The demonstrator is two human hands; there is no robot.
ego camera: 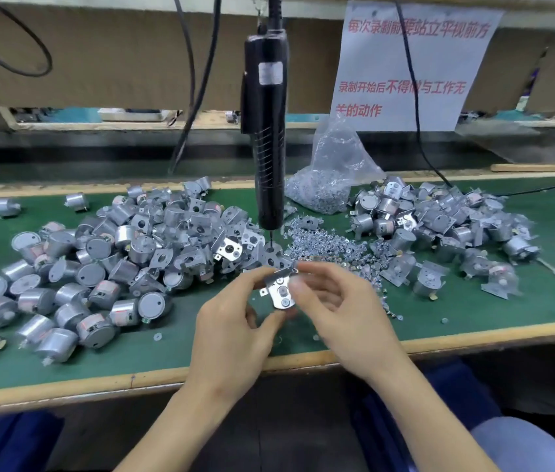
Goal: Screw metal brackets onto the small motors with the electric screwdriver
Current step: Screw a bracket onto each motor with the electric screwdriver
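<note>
Where motors (99,260) heap | green bench mat (473,308), wooden edge (473,331) | paper notice (405,63) behind

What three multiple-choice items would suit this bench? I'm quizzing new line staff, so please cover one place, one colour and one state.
1. Where is the clear plastic bag?
A. At the mat's left edge.
B. Just right of the hanging electric screwdriver.
C. In the person's lap.

2. What colour is the bench mat?
A. Red.
B. White.
C. Green.

3. The motor with bracket is:
A. held up off the mat.
B. lying on the mat.
C. under the screwdriver tip.

Answers:
1 B, the bag stands behind the heap of loose screws, beside the screwdriver.
2 C, green shows along the mat's bare near edge.
3 A, the left hand and right hand pinch it above the mat.
</note>
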